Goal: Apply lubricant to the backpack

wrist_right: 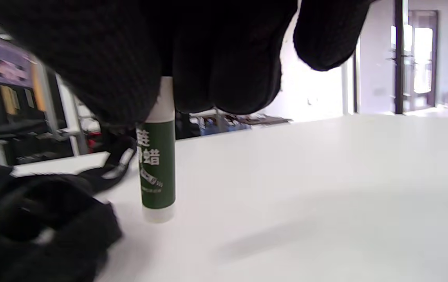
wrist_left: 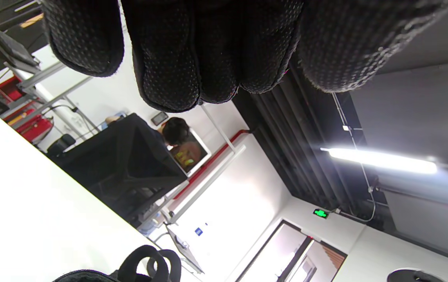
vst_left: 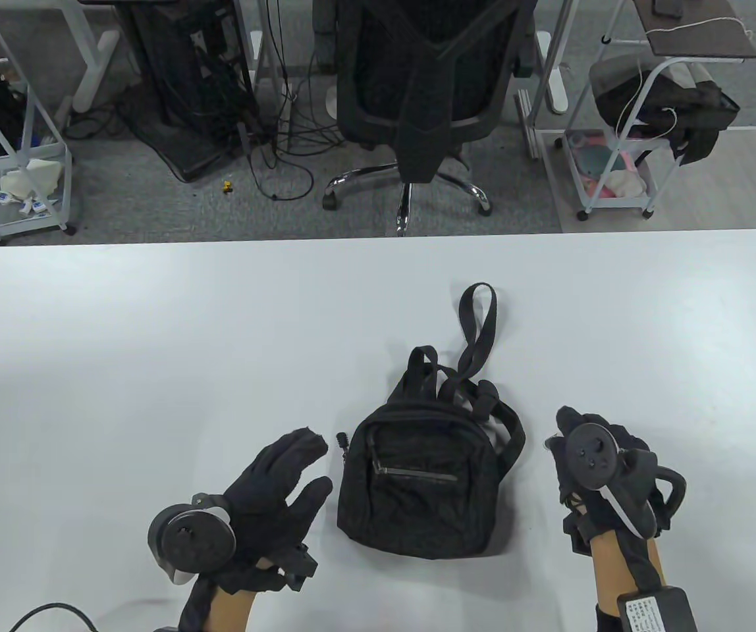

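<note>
A small black backpack (vst_left: 425, 480) lies flat on the white table (vst_left: 154, 342), front pocket zipper (vst_left: 417, 472) facing up, straps trailing toward the far side. My left hand (vst_left: 299, 464) hovers just left of it, fingers spread and holding nothing; its fingers (wrist_left: 192, 58) fill the top of the left wrist view. My right hand (vst_left: 569, 438) is just right of the backpack. In the right wrist view its fingers (wrist_right: 208, 78) grip the white top of a green lubricant stick (wrist_right: 157, 168), which stands upright with its base on the table beside a backpack strap (wrist_right: 102, 172).
A black office chair (vst_left: 427, 85) stands beyond the table's far edge, with white carts (vst_left: 628, 131) at right and another (vst_left: 16, 164) at left. A cable (vst_left: 49, 612) lies at the table's near left.
</note>
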### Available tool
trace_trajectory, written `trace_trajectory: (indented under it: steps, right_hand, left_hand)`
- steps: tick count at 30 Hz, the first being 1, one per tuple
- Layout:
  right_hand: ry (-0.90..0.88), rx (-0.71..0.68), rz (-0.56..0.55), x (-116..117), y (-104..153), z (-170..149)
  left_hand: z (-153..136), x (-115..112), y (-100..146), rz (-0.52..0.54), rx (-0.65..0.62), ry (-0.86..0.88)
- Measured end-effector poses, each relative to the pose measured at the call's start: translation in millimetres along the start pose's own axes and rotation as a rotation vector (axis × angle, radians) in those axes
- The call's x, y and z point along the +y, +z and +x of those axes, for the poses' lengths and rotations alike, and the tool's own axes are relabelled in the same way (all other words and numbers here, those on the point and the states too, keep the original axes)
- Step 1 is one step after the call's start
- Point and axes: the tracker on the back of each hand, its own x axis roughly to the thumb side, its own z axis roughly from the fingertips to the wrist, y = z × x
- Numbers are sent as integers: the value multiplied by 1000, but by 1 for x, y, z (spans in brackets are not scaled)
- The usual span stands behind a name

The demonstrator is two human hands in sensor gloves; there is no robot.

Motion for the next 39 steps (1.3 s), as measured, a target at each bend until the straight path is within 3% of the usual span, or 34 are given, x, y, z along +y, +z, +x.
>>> trace_trajectory:
  steps: [7, 18, 32, 39]
  right_hand:
    - [69, 127, 51, 25, -13, -13]
    - [66, 136, 60, 27, -13, -13]
    - [-117, 132, 59, 9, -11, -28]
    - [-303, -28, -47, -21, 6, -24]
  left_hand:
    - [0, -1, 1, -1, 2, 1]
    - [-3, 2, 0, 2, 18, -7]
    - [-5, 4, 0, 5, 25, 0]
    - [-4, 5, 0, 11, 16, 12]
